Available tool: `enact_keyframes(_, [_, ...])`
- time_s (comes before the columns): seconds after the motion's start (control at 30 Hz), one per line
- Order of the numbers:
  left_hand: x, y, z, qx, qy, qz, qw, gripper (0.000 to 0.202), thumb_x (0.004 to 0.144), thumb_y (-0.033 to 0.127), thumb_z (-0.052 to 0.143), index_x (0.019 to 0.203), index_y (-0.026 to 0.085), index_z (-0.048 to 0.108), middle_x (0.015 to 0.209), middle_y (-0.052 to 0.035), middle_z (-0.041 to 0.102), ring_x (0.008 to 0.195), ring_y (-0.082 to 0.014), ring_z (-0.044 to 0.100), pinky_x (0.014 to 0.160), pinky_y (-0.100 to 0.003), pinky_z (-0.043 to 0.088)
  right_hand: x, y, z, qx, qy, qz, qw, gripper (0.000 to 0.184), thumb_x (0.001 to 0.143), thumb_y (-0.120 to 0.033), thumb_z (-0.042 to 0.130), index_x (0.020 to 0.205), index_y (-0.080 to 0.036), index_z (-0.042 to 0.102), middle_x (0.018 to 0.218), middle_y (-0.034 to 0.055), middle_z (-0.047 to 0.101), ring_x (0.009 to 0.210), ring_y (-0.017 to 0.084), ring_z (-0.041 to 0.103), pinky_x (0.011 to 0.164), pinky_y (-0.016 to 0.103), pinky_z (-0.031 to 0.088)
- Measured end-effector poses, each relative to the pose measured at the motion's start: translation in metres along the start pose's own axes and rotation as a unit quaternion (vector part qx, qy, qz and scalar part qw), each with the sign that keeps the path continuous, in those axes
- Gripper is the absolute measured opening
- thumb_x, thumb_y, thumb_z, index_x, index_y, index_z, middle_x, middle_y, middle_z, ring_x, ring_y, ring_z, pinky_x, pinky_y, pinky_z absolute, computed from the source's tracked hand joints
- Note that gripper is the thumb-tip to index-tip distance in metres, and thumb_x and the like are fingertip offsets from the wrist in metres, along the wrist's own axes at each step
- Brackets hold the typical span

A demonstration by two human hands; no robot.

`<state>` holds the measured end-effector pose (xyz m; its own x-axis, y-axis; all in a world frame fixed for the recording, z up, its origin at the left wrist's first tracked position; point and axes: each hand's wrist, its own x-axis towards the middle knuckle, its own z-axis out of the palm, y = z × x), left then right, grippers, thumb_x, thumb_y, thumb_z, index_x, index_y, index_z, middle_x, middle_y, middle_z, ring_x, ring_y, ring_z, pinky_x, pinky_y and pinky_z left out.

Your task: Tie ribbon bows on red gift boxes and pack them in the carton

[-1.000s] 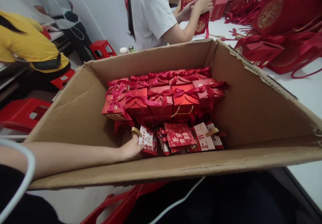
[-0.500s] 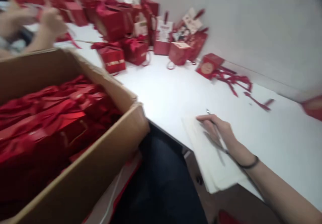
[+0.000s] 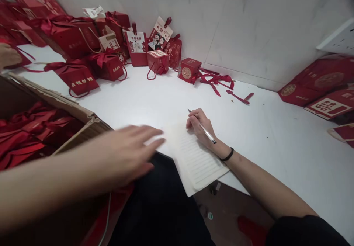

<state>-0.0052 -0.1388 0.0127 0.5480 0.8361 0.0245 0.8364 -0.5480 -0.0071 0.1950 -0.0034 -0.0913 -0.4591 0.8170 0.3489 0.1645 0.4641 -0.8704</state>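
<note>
"What's nearest, and how should it help?"

"The left hand (image 3: 135, 146), blurred, between the cardboard carton (image 3: 95, 122) and the lined notepad (image 3: 193, 161). Its fingers are spread, nothing visibly gripped; the fingertips come close to the pad's left edge, and I can't tell whether they touch. For neat writing, I'd rest that hand on the paper to steady it."

"Anything awkward about the pad?"

"Its near corner overhangs the edge of the white tabletop (image 3: 132, 102), so it could bend or slip under pressure. I'd bring it fully onto the table."

"And the left arm's pose?"

"It slants in from the lower left, across the carton's side, fingers pointing toward the pad."

"The right?"

"The right hand (image 3: 201, 126) pinches a clear ballpoint pen (image 3: 208, 134) over the pad's upper part. The nib shows past the top edge, so I'd draw it back over the ruled lines. The forearm angles in from the lower right, a black wristband (image 3: 227, 154) at the wrist."

"Farther off?"

"A red gift box (image 3: 189, 70) with a round gold emblem, beside loose ribbons (image 3: 215, 80)."
</note>
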Motion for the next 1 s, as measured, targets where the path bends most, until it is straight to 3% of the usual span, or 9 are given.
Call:
enact_keyframes(0.1, [0.026, 0.019, 0.017, 0.063, -0.075, 0.069, 0.993, 0.062, 0.072, 0.043, 0.064, 0.12, 0.005, 0.049, 0.128, -0.0206, 0.047, 0.12, -0.0326, 0.042, 0.096, -0.041, 0.039, -0.003, -0.014, -0.006, -0.055, -0.043, 0.003, 0.998, 0.029, 0.093, -0.04, 0.036, 0.076, -0.02, 0.048, 0.056, -0.0031, 0.055, 0.049, 0.012, 0.053, 0.049, 0.023, 0.042])
enact_keyframes(0.23, [0.034, 0.022, 0.044, 0.063, -0.12, 0.042, 0.99, 0.071, 0.071, 0.046, 0.064, 0.125, 0.005, 0.044, 0.13, -0.0225, 0.044, 0.119, -0.0342, 0.043, 0.093, -0.043, 0.041, -0.035, -0.046, -0.026, -0.226, -0.115, -0.024, 0.967, 0.019, 0.085, -0.036, 0.056, 0.091, -0.018, 0.055, 0.087, 0.0064, 0.062, 0.077, 0.021, 0.06, 0.065, 0.032, 0.048])
enact_keyframes(0.33, [0.028, 0.015, 0.052, 0.035, -0.152, 0.047, 0.987, 0.08, 0.068, 0.045, 0.067, 0.132, 0.011, 0.035, 0.14, -0.0199, 0.031, 0.125, -0.0348, 0.036, 0.097, -0.045, 0.038, -0.074, -0.06, -0.036, -0.284, -0.174, -0.032, 0.942, 0.059, 0.072, -0.034, 0.072, 0.12, -0.017, 0.044, 0.108, 0.0121, 0.058, 0.105, 0.029, 0.051, 0.085, 0.044, 0.045])
enact_keyframes(0.43, [0.027, 0.012, 0.053, 0.011, -0.167, 0.06, 0.984, 0.083, 0.067, 0.045, 0.068, 0.135, 0.016, 0.03, 0.144, -0.0164, 0.025, 0.127, -0.0353, 0.031, 0.096, -0.043, 0.039, -0.103, -0.057, -0.035, -0.311, -0.182, 0.006, 0.933, 0.064, 0.071, -0.032, 0.073, 0.125, -0.02, 0.041, 0.123, 0.0132, 0.05, 0.121, 0.033, 0.036, 0.096, 0.053, 0.036])
enact_keyframes(0.6, [0.029, 0.01, 0.054, 0.0, -0.139, 0.075, 0.987, 0.087, 0.071, 0.041, 0.065, 0.14, 0.02, 0.017, 0.145, -0.0146, 0.022, 0.124, -0.032, 0.038, 0.094, -0.04, 0.04, -0.109, -0.051, -0.024, -0.235, -0.084, 0.101, 0.963, 0.045, 0.083, -0.03, 0.058, 0.126, -0.024, 0.043, 0.11, 0.0074, 0.06, 0.112, 0.029, 0.048, 0.089, 0.049, 0.044])
enact_keyframes(0.7, [0.026, 0.007, 0.055, 0.009, -0.133, 0.074, 0.988, 0.092, 0.069, 0.038, 0.067, 0.141, 0.026, 0.011, 0.148, -0.0122, 0.013, 0.12, -0.031, 0.042, 0.092, -0.038, 0.041, -0.101, -0.049, -0.029, -0.136, 0.035, 0.164, 0.976, 0.016, 0.085, -0.035, 0.055, 0.092, -0.022, 0.06, 0.104, 0.0062, 0.063, 0.099, 0.026, 0.057, 0.082, 0.041, 0.05])
enact_keyframes(0.87, [0.028, 0.003, 0.059, 0.002, -0.062, 0.073, 0.995, 0.087, 0.072, 0.035, 0.064, 0.14, 0.036, 0.009, 0.149, -0.0065, 0.009, 0.11, -0.0277, 0.05, 0.089, -0.036, 0.041, -0.11, -0.037, -0.053, 0.09, 0.287, 0.131, 0.945, 0.027, 0.088, -0.045, 0.051, 0.079, -0.019, 0.053, 0.085, 0.0047, 0.066, 0.097, 0.025, 0.06, 0.087, 0.045, 0.048])
enact_keyframes(0.93, [0.031, 0.002, 0.061, -0.01, -0.037, 0.078, 0.996, 0.077, 0.077, 0.036, 0.058, 0.139, 0.038, 0.013, 0.149, -0.0037, 0.014, 0.105, -0.0252, 0.053, 0.087, -0.036, 0.041, -0.12, -0.037, -0.057, 0.104, 0.275, 0.068, 0.953, 0.036, 0.081, -0.056, 0.055, 0.09, -0.021, 0.052, 0.103, 0.0075, 0.064, 0.107, 0.027, 0.054, 0.095, 0.051, 0.04])
enact_keyframes(1.0, [0.034, 0.001, 0.064, -0.008, -0.03, 0.08, 0.996, 0.072, 0.079, 0.036, 0.055, 0.138, 0.04, 0.016, 0.148, -0.0024, 0.018, 0.102, -0.0247, 0.053, 0.085, -0.036, 0.042, -0.129, -0.043, -0.054, 0.025, 0.183, 0.052, 0.981, 0.055, 0.067, -0.062, 0.064, 0.104, -0.024, 0.05, 0.125, 0.0102, 0.051, 0.119, 0.029, 0.042, 0.101, 0.054, 0.031])
